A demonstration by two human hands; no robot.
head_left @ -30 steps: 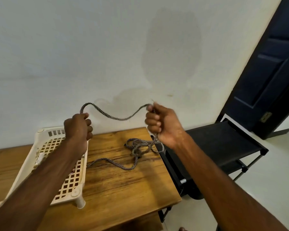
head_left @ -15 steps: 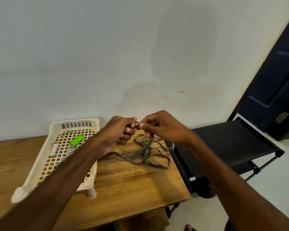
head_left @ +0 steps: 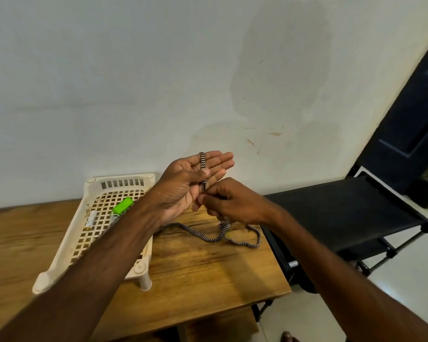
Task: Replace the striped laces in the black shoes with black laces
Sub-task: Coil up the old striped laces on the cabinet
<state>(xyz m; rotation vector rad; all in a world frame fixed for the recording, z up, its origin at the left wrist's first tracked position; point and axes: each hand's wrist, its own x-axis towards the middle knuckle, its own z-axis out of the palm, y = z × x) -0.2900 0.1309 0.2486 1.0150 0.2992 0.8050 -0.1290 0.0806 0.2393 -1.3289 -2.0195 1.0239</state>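
To coil the striped lace [head_left: 202,160] evenly, hold left hand [head_left: 190,178] flat, fingers pressed together, thumb pinning it (so it seems), while right hand [head_left: 232,203] fingers pinch the tip w/ light tension.

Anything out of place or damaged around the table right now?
Nothing spilled or broken. The striped lace lies in loose loops on the wooden table; the wall behind carries a large darker stain. No shoes or black laces in view.
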